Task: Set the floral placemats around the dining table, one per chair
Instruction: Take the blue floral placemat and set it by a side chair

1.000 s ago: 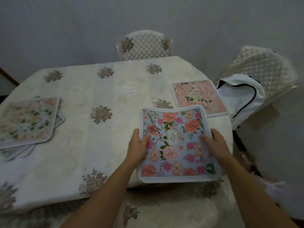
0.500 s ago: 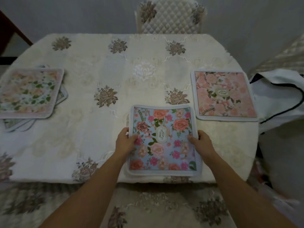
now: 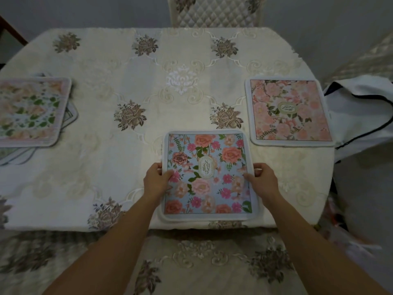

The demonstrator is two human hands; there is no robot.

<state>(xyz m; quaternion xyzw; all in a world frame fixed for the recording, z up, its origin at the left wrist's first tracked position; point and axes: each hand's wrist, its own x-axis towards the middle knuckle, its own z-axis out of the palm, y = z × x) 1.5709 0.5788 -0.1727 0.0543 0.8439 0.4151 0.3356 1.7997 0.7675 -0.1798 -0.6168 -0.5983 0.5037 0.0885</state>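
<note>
A blue floral placemat (image 3: 207,175) lies flat at the near edge of the dining table (image 3: 127,86). My left hand (image 3: 156,180) grips its left edge, thumb on top. On the opposite edge my right hand (image 3: 262,179) holds it the same way. A pink floral placemat (image 3: 289,112) lies flat at the table's right side. At the left edge sits a stack of several more floral placemats (image 3: 29,111), the top one pale with green leaves.
A quilted chair (image 3: 214,11) stands at the far side. A white bag with black trim (image 3: 361,116) rests on a chair at the right. The embroidered cream tablecloth hangs over the near edge toward me.
The blue placemat came down from a raised, curved hold to lie flat at the table's near edge. My view shifted to face the table squarely.
</note>
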